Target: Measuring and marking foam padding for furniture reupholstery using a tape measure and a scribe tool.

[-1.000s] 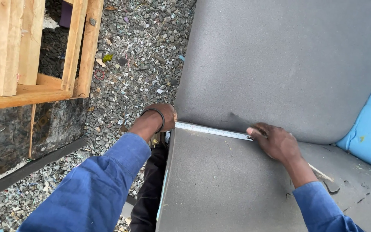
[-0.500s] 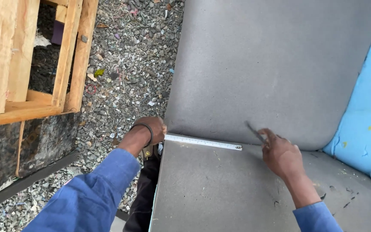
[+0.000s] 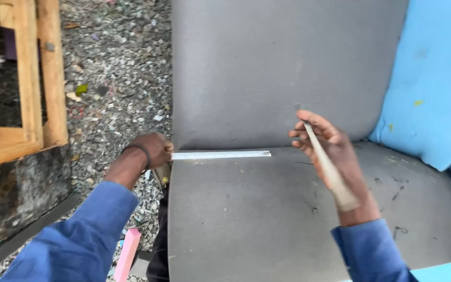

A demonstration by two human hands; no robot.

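The left hand (image 3: pixel 152 150) is curled shut on the near end of the tape measure (image 3: pixel 220 154), pinning it at the foam slab's (image 3: pixel 246 219) left edge; the blade runs toward three o'clock along the crease under the upright grey foam (image 3: pixel 267 68). The right hand (image 3: pixel 330 143) hovers past the blade's free end, fingers (image 3: pixel 309 117) half closed around a thin pale-handled blade tool (image 3: pixel 327 169), its tip at twelve o'clock. With that end unpinned, I'd worry the tape skews or lifts, throwing off any mark. The tool could also nick the soft foam or the hand.
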